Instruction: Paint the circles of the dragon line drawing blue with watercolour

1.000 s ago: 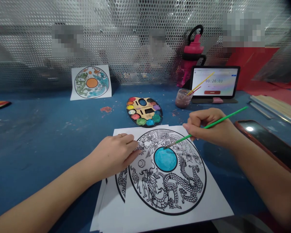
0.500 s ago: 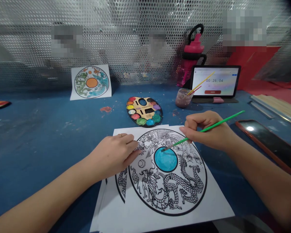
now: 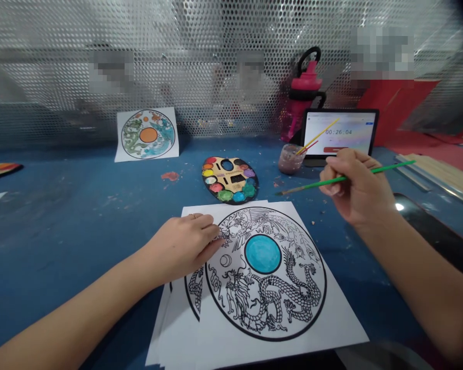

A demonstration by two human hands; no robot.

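A white sheet (image 3: 332, 329) with a black dragon-and-phoenix circle drawing lies in front of me, its centre disc (image 3: 263, 254) painted blue. My left hand (image 3: 185, 245) rests palm down on the sheet's left edge, fingers together and flat, holding the paper still. My right hand (image 3: 357, 190) is raised above the table to the right of the sheet, pinching a green paintbrush (image 3: 343, 179) whose tip points left, between the sheet and the cup. A round paint palette (image 3: 230, 179) with several colours lies just beyond the sheet.
A cup of murky water (image 3: 291, 157) holds two brushes. Behind it stand a tablet (image 3: 339, 134) showing a timer and a pink bottle (image 3: 301, 95). A finished coloured copy (image 3: 147, 134) leans on the mesh wall. A phone (image 3: 435, 234) lies at right, wooden sticks (image 3: 443, 174) beyond.
My right hand lifted the brush off the blue disc and moved it up and to the right, toward the water cup. My left hand stayed put.
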